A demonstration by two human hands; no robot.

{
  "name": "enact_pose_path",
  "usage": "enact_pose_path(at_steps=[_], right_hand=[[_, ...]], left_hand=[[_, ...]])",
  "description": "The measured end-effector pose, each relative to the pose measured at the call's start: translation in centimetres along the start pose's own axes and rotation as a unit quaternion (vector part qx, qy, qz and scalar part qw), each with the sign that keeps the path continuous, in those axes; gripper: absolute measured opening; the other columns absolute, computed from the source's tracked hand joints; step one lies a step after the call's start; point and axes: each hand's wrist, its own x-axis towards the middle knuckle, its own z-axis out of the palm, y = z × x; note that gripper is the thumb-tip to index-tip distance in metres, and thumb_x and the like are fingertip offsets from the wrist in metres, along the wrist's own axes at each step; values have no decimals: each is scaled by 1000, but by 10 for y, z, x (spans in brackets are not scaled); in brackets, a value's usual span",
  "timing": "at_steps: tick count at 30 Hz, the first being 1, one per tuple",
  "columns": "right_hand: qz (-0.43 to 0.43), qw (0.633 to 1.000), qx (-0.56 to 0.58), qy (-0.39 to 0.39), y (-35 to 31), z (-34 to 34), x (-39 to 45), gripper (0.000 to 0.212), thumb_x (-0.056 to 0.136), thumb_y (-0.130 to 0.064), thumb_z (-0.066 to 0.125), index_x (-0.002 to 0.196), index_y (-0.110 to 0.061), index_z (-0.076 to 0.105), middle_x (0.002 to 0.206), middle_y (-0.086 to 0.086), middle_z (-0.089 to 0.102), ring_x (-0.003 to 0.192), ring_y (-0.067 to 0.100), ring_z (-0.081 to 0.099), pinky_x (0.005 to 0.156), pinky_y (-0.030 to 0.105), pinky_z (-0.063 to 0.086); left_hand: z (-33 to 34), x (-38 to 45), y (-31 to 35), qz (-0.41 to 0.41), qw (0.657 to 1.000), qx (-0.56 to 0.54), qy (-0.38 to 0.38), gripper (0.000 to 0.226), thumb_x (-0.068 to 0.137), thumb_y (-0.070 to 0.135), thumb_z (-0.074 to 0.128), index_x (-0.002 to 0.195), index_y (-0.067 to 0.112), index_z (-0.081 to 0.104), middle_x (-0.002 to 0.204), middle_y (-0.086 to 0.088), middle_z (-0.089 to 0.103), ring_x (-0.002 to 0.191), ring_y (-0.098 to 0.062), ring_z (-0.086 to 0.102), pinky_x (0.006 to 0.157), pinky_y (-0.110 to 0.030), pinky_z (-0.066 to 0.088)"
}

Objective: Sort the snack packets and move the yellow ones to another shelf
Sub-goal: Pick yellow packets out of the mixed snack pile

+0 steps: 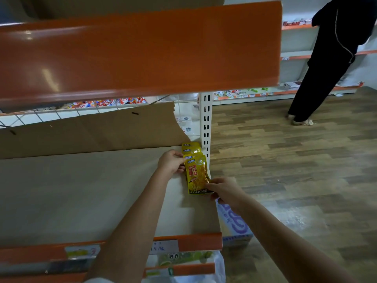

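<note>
Several yellow snack packets [191, 149] lie in an overlapping row at the right end of a beige shelf [81, 190], beside the white slotted upright [206, 123]. The nearest yellow packet [196, 174] sits on top of the row. My left hand [170, 162] pinches its upper left edge with curled fingers. My right hand [223, 190] grips its lower right corner. Red and white snack packets [110, 103] lie on the far side of the wire mesh behind the shelf.
An orange shelf front [142, 50] hangs overhead. Cardboard [91, 129] leans along the shelf's back. A white box with purple print [234, 221] stands on the wooden floor at the shelf's right end. A person in black [330, 58] stands at the far shelves.
</note>
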Motion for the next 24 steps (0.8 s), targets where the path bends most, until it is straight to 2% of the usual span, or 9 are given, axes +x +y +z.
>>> enact_pose_path(at_steps=[5, 8, 11, 13, 14, 16, 17, 21, 24], right_hand=[[-8, 989, -145, -8, -5, -1, 9, 20, 95, -19, 49, 80, -12, 61, 58, -4, 56, 38, 1, 47, 36, 12, 32], [-33, 960, -277, -14, -7, -1, 12, 31, 96, -22, 44, 67, -14, 53, 61, -2, 54, 48, 8, 46, 46, 19, 35], [-36, 939, -341, -38, -7, -2, 12, 37, 99, -29, 41, 65, -15, 48, 65, -1, 53, 53, 9, 45, 48, 20, 34], [-36, 925, -376, -45, -11, -2, 9, 37, 101, -29, 37, 73, -10, 52, 80, 8, 58, 64, 16, 52, 51, 23, 34], [-34, 922, -384, -45, -13, -1, 8, 36, 102, -27, 33, 83, -6, 55, 92, 14, 60, 77, 23, 56, 56, 27, 35], [-38, 913, -404, -47, -17, 0, 8, 35, 104, -22, 27, 103, -4, 57, 115, 20, 58, 103, 32, 56, 67, 26, 33], [-34, 907, -417, -54, -18, 1, 8, 37, 104, -22, 26, 110, -3, 57, 119, 20, 58, 107, 32, 55, 71, 26, 32], [-19, 894, -440, -84, -25, 1, 9, 40, 102, -27, 30, 120, -2, 56, 119, 16, 59, 104, 29, 56, 75, 27, 35], [-18, 878, -469, -90, -31, 2, 3, 35, 101, -20, 35, 123, -1, 54, 101, 9, 60, 103, 28, 56, 71, 28, 40]], left_hand=[[0, 2, -3, 18, 1000, -7, 0, 13, 89, 4, 62, 82, 13, 56, 64, -8, 59, 41, -7, 55, 41, -17, 46], [0, 4, -4, 24, 1000, -5, 4, 12, 89, 3, 62, 84, 12, 56, 66, -8, 60, 43, -9, 56, 42, -17, 48], [0, 5, -5, 24, 1000, -3, 9, 15, 89, 2, 60, 80, 14, 57, 64, -7, 59, 36, -4, 53, 43, -17, 48], [0, 5, -5, 23, 1000, -2, 9, 19, 89, 3, 61, 77, 16, 56, 63, -6, 60, 36, -4, 54, 46, -19, 50], [0, 5, -5, 24, 1000, -1, 10, 19, 89, 3, 61, 77, 17, 56, 64, -6, 61, 38, -5, 55, 48, -20, 50], [0, 5, -5, 24, 1000, 2, 10, 19, 89, 4, 61, 77, 18, 57, 66, -6, 62, 45, -9, 57, 51, -21, 50], [0, 5, -5, 25, 1000, 3, 8, 19, 89, 4, 61, 77, 18, 56, 67, -6, 62, 49, -11, 58, 51, -21, 50], [0, 4, -4, 33, 999, 9, 6, 17, 90, 3, 59, 79, 16, 55, 69, -4, 60, 53, -12, 57, 49, -20, 50], [0, 3, -3, 32, 999, 13, 6, 18, 90, 3, 59, 79, 17, 55, 67, -4, 59, 44, -6, 56, 47, -19, 49]])
